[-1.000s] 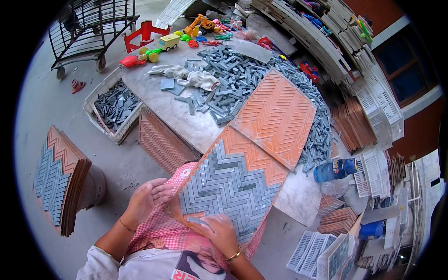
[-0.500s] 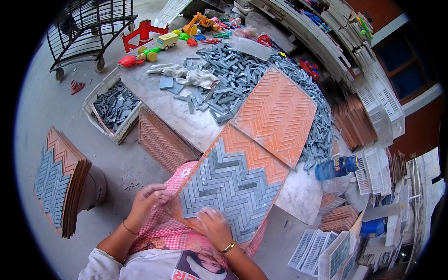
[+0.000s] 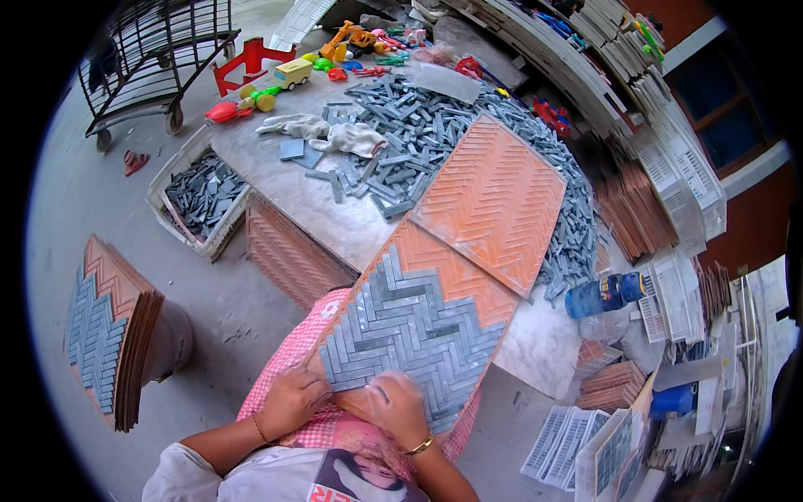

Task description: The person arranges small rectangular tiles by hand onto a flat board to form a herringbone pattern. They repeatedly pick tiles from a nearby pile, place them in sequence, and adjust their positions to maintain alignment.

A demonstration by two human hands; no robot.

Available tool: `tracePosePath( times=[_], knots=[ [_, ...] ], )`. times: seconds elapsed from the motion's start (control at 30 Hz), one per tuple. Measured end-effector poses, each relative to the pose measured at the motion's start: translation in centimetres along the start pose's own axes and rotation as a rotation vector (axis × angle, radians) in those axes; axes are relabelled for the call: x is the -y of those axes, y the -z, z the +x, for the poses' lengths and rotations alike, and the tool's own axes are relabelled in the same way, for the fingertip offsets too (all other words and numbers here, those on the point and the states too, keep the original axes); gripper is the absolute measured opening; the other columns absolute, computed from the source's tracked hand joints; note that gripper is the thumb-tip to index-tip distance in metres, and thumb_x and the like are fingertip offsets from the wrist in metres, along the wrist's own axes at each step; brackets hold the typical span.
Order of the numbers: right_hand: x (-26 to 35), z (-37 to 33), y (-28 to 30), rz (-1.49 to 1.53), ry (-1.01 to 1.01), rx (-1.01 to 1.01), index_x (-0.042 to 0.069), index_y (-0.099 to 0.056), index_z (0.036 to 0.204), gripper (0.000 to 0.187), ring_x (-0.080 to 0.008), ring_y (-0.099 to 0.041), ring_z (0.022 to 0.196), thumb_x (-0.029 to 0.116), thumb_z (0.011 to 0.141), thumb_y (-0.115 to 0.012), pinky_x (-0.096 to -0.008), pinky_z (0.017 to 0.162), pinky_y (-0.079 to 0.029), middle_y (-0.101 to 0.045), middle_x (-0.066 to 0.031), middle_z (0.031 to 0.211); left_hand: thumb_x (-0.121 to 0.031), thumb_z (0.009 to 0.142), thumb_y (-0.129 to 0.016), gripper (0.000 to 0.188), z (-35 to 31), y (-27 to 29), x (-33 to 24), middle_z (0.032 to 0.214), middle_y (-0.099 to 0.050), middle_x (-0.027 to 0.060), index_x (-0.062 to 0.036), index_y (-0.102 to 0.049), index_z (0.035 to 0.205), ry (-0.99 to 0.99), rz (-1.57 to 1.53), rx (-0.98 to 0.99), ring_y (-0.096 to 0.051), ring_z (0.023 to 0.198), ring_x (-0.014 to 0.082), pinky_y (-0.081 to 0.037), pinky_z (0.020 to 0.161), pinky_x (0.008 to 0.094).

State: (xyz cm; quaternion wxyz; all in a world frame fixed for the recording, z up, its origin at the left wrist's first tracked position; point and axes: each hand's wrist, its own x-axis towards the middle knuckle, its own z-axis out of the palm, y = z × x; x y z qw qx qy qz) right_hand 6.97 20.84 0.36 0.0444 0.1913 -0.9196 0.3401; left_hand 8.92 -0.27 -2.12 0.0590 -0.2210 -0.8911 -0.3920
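An orange herringbone-grooved board (image 3: pixel 420 247) tilts across my lap, its far part under a second, unfilled orange board (image 3: pixel 493 197). Grey strip tiles (image 3: pixel 418 335) fill its nearer part in a zigzag pattern. My left hand (image 3: pixel 294 400) is at the board's near left edge, its fingers bent and closed; whatever they hold is hidden. My right hand (image 3: pixel 396 410), with a gold-coloured bracelet, rests over the near edge of the tiles. Its fingertips are smeared by motion, so I cannot make out a tile in them. A pink checked cloth (image 3: pixel 272 381) covers my lap.
Loose grey tiles (image 3: pixel 410 125) are heaped on the table beside white gloves (image 3: pixel 322 136). A white crate of tiles (image 3: pixel 209 238) and stacked boards (image 3: pixel 125 360) stand left. Plastic toys (image 3: pixel 293 74) lie at the back. A blue bottle (image 3: pixel 604 294) lies right, near white baskets (image 3: pixel 552 439).
My left hand has come down from above the checked cloth to the board's near left edge. My right hand has shifted slightly, its fingers now blurred. The view has moved a little.
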Motion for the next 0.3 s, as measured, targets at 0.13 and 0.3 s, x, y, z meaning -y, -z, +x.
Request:
tracePosePath(
  times=[0.13,0.3],
  knots=[
    [0.2,0.0,0.4,-0.068,-0.001,-0.002,0.006,-0.061,0.083,0.01,-0.0279,-0.057,0.079,0.013,0.076,-0.064,-0.0374,0.07,-0.046,-0.059,-0.009,0.086,-0.008,0.066,-0.067,0.011,0.2,-0.5,0.0,0.075,-0.058,0.0068,-0.0072,-0.059,0.073,-0.026,0.032,0.043,-0.056,0.07,0.0255,-0.045,0.062,0.0359],
    [-1.5,-0.9,-2.2,-0.213,0.164,0.102,0.01,-0.059,0.097,0.025,-0.0274,-0.055,0.087,0.017,0.073,-0.066,-0.0357,0.078,-0.044,-0.058,-0.0097,0.095,-0.01,0.067,-0.065,0.011,0.6,-0.7,0.0,0.073,-0.055,0.0076,-0.008,-0.059,0.077,-0.044,0.064,0.049,-0.055,0.071,0.0255,-0.045,0.064,0.0351]
  ],
)
